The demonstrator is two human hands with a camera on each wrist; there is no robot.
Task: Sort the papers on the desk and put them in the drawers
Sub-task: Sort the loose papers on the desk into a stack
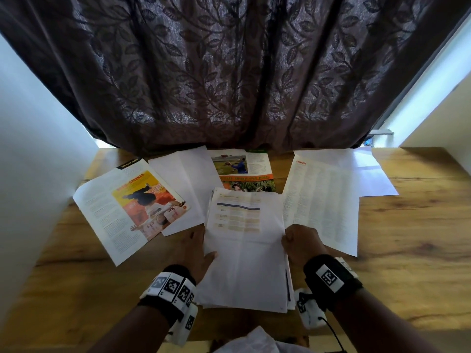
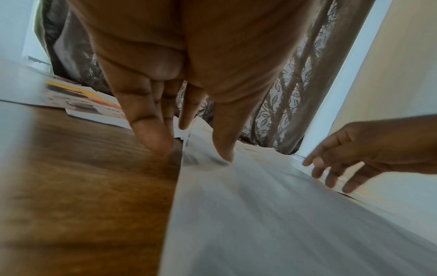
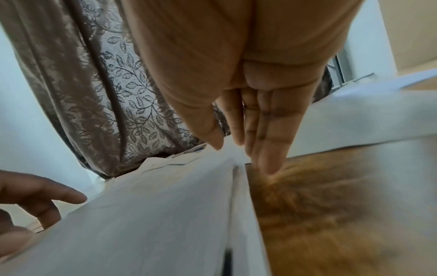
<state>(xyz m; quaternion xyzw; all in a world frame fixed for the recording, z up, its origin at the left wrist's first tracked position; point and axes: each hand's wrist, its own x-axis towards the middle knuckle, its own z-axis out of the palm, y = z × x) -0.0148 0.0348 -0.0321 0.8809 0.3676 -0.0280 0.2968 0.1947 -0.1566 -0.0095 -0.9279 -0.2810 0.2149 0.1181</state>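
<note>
A stack of white printed papers (image 1: 244, 250) lies on the wooden desk (image 1: 407, 238), near its front edge. My left hand (image 1: 196, 248) is at the stack's left edge. Its thumb (image 2: 224, 155) lies on the top sheet, and its straight fingers (image 2: 153, 138) touch the desk beside the edge. My right hand (image 1: 298, 242) is at the right edge, thumb (image 3: 212, 140) on top and straight fingers (image 3: 269, 158) down along the side. Loose pages lie behind: a yellow-orange magazine page (image 1: 132, 210), a blank sheet (image 1: 183, 179), a green-orange page (image 1: 242, 169) and an INDEX page (image 1: 321, 200). No drawers show.
A dark leaf-patterned curtain (image 1: 229, 72) hangs behind the desk's back edge. A white wall (image 1: 33, 161) closes the left side. Another white sheet (image 1: 367, 171) lies at the back right. Bare wood shows on the right and front left. Something white (image 1: 254, 340) sits below the desk's front edge.
</note>
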